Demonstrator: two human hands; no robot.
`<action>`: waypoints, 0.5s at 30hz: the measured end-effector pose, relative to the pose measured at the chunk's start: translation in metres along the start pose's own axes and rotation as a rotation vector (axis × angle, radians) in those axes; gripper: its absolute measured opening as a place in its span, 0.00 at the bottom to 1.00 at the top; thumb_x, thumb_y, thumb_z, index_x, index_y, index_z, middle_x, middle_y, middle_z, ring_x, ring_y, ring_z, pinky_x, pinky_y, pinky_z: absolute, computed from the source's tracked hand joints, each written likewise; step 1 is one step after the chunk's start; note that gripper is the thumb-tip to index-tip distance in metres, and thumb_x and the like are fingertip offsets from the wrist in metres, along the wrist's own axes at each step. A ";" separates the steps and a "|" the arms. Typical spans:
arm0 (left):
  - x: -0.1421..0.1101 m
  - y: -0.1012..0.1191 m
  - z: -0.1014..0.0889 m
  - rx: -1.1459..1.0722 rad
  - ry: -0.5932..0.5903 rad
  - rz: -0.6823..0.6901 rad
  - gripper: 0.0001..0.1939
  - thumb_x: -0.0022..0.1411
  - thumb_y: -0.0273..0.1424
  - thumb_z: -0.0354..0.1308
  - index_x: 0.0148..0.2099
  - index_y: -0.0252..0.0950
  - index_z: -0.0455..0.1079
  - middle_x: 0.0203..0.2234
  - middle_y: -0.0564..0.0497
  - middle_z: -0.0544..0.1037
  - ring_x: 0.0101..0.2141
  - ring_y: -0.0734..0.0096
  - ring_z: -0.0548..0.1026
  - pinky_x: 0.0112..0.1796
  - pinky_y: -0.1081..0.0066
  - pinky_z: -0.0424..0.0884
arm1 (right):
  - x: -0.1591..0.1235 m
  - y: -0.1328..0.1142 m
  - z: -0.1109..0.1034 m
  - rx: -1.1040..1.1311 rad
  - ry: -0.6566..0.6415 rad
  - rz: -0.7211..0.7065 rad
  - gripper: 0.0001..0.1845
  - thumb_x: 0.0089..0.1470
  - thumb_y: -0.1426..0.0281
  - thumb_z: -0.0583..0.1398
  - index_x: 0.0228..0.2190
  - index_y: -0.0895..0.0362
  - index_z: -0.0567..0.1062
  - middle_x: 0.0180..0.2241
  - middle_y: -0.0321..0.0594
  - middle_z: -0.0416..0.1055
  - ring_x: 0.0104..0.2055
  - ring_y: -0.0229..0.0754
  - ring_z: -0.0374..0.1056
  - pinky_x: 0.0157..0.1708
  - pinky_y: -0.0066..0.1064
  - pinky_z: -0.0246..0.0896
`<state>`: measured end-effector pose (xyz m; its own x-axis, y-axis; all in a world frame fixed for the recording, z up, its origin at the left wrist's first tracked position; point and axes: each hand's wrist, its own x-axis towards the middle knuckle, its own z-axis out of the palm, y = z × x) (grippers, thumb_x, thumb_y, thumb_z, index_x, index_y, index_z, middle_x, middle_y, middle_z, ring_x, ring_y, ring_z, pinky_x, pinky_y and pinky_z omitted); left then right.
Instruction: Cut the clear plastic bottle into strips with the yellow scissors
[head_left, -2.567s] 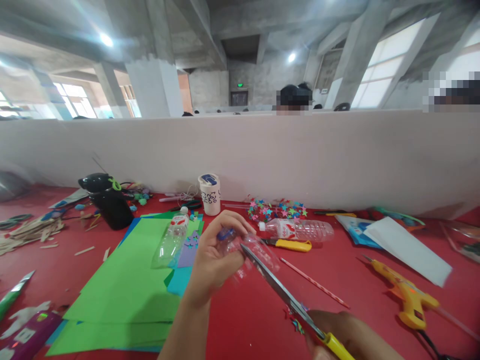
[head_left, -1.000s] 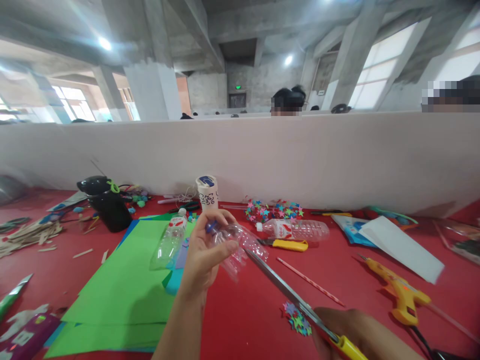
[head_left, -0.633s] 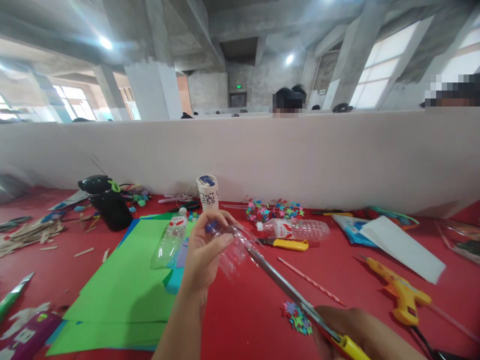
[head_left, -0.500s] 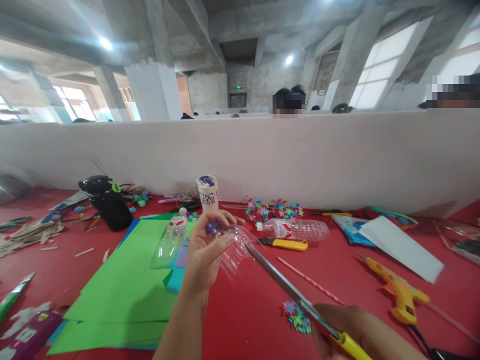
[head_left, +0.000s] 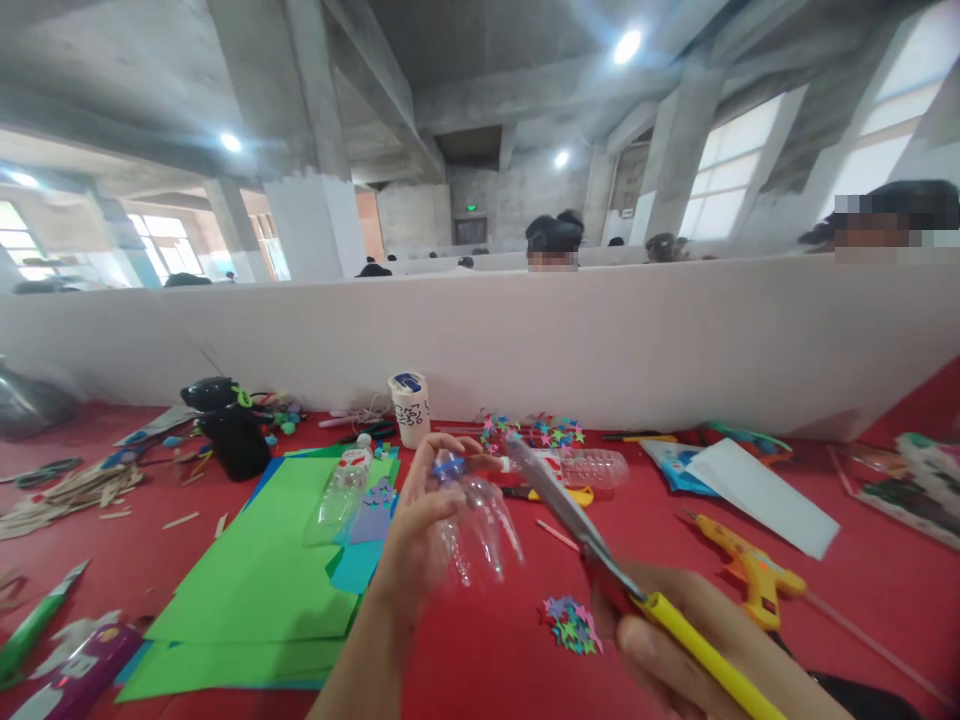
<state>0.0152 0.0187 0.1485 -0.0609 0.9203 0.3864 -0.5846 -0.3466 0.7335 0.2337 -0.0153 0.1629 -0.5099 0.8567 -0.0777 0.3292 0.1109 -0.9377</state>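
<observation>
My left hand (head_left: 427, 510) is wrapped round the neck end of a cut clear plastic bottle (head_left: 484, 520) with a blue ring at its neck. The bottle's lower part is slit into strips that splay down and to the right. My right hand (head_left: 667, 620) grips scissors (head_left: 592, 530) with yellow handles; their blades look closed, point up and away, and stand apart from the bottle. Behind the blades lies a whole clear bottle (head_left: 600, 468) with a red and white label, next to a yellow utility knife (head_left: 574, 496). A pile of coloured stars (head_left: 571, 625) sits below the scissors.
Green paper sheets (head_left: 262, 560) and another clear bottle (head_left: 341, 495) lie left. A black flask (head_left: 229, 440) and a white cup (head_left: 410, 410) stand near the white partition (head_left: 465, 340). A yellow glue gun (head_left: 750, 570) lies right; a green-handled knife (head_left: 37, 620) lies far left.
The scissors have come away from the cut bottle, and their blades are now raised and closed. My left hand has turned the bottle so its strips hang lower. The view has tilted up slightly.
</observation>
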 end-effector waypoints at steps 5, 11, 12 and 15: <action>-0.010 -0.018 0.017 -0.133 -0.044 -0.132 0.16 0.48 0.25 0.62 0.42 0.39 0.71 0.36 0.50 0.78 0.45 0.59 0.77 0.48 0.61 0.70 | 0.007 0.000 0.000 0.044 0.175 -0.058 0.32 0.51 0.38 0.53 0.20 0.54 0.61 0.14 0.29 0.59 0.15 0.33 0.55 0.18 0.24 0.48; -0.021 -0.027 0.033 -0.095 -0.009 -0.227 0.16 0.50 0.26 0.62 0.44 0.38 0.72 0.43 0.46 0.79 0.46 0.57 0.78 0.50 0.60 0.69 | 0.013 0.000 0.004 0.100 0.182 -0.060 0.30 0.51 0.43 0.57 0.17 0.54 0.60 0.12 0.28 0.57 0.13 0.30 0.51 0.15 0.23 0.44; -0.021 -0.028 0.034 -0.085 -0.008 -0.229 0.16 0.50 0.26 0.62 0.44 0.38 0.72 0.43 0.46 0.79 0.46 0.57 0.78 0.50 0.61 0.69 | 0.013 0.000 0.004 0.107 0.179 -0.063 0.31 0.51 0.43 0.57 0.16 0.54 0.59 0.12 0.27 0.56 0.13 0.30 0.51 0.15 0.23 0.44; -0.019 -0.031 0.037 -0.077 -0.021 -0.235 0.16 0.49 0.27 0.63 0.43 0.39 0.72 0.39 0.47 0.80 0.45 0.57 0.78 0.48 0.61 0.71 | 0.018 0.001 0.004 0.117 0.182 -0.063 0.29 0.49 0.43 0.60 0.18 0.54 0.60 0.11 0.26 0.55 0.13 0.31 0.51 0.14 0.24 0.43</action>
<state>0.0649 0.0048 0.1392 0.1004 0.9699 0.2220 -0.6407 -0.1077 0.7602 0.2220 -0.0017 0.1593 -0.3707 0.9281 0.0345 0.2019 0.1168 -0.9724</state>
